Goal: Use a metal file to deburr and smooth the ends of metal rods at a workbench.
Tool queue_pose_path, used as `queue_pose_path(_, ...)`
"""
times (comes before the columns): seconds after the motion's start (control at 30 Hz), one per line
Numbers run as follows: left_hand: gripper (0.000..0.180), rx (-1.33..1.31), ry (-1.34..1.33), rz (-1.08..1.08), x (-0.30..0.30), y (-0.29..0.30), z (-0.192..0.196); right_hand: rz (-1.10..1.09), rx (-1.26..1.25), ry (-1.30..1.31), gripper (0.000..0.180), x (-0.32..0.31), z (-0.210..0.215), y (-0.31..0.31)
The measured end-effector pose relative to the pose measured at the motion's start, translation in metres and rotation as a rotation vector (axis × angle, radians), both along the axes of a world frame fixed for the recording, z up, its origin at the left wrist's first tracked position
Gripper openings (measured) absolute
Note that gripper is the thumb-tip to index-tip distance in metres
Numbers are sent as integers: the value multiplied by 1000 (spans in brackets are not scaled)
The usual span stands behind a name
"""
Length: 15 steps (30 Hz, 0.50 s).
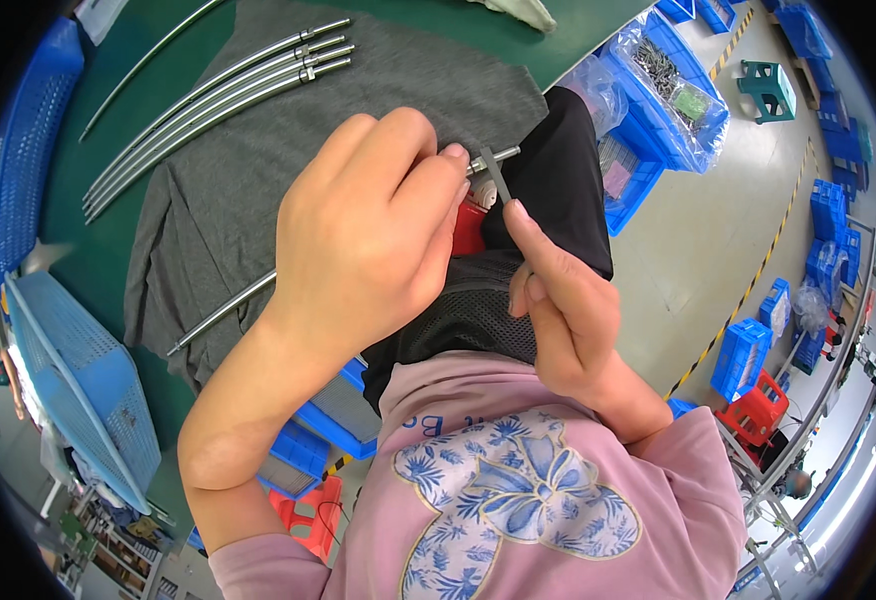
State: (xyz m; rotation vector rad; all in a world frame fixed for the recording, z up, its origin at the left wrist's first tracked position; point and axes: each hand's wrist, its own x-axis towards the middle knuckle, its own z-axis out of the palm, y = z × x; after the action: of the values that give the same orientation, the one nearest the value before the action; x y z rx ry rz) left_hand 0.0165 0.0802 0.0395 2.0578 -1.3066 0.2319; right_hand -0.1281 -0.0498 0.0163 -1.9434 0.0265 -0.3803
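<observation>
My left hand (363, 220) is closed around a slim shiny metal rod (220, 315). The rod's long end slants down to the left over a grey cloth (198, 225), and its collared tip sticks out past my thumb and fingers. In my right hand (568, 300) is a thin flat grey strip that looks like a small file (495, 172), pinched with the index finger stretched along it. It lies crosswise against the rod near the tip. My right grip on its lower end is partly hidden.
Several similar metal rods (218, 105) lie on the cloth and green table (68, 230) at the upper left. Blue baskets (88, 380) stand along the left edge. To the right are blue bins (663, 90) with small metal parts, and a green stool (766, 92).
</observation>
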Motion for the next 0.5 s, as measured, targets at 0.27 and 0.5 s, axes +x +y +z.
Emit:
queue_pose_path(0.27,18,-60,35,-21,2,0,-4,-46,-176,9,61,-2,2,0)
queue_pose_path(0.5,17,-72,53,-17,2,-1,-3,-31,-106,46,63,-1,12,2)
